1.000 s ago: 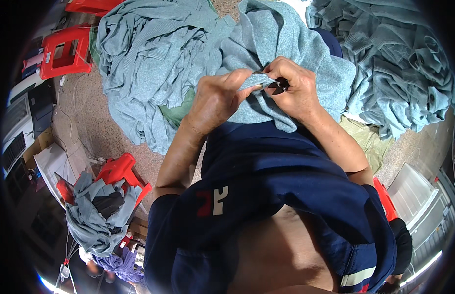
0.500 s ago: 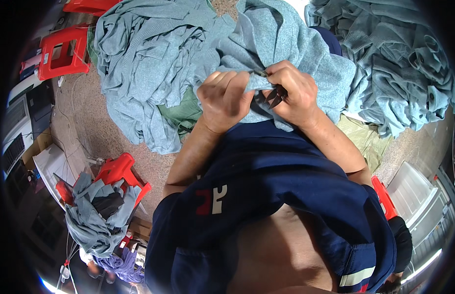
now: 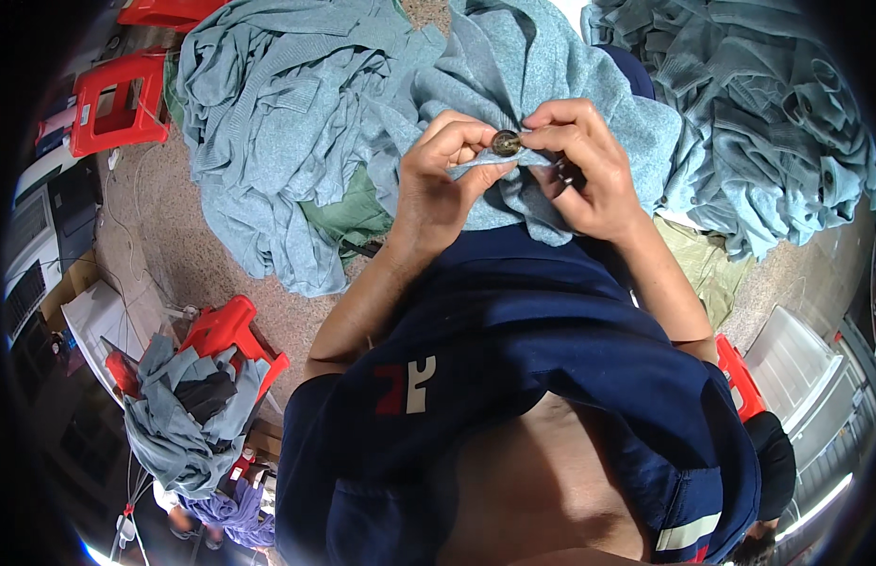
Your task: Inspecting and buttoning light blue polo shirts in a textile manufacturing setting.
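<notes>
Button now face-up between hands

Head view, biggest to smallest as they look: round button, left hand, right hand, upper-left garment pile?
1. Upper-left garment pile
2. Left hand and right hand, too alike to rank
3. Round button

On my feed I saw a glossy button on matt knitted cloth; left of the cloth, a smooth plastic stool.
</notes>
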Tool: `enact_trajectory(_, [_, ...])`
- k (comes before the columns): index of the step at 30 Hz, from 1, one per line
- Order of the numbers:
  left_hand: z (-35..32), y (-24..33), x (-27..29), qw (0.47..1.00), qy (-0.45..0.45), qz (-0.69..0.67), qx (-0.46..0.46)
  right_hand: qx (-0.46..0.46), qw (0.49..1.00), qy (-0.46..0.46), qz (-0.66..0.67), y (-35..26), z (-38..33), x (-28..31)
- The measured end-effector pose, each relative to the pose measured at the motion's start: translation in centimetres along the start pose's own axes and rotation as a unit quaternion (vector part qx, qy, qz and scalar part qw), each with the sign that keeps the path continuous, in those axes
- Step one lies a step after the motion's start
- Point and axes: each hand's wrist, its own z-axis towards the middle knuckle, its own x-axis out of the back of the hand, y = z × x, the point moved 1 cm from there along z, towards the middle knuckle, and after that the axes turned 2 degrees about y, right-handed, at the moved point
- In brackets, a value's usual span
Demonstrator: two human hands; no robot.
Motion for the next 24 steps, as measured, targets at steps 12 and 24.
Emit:
enact_trajectory(12, [-0.2,1.3,-0.2,0.991,0.021,0.112,-0.069,-0.071,0.982,-0.036,-0.171,-1.8,0.5,1.7])
enact_trajectory(24, [0.3,0.9,-0.1,0.985,0.001,0.148,-0.084,-0.007,0.975,-0.001,-0.224,-0.5,0.6,0.8])
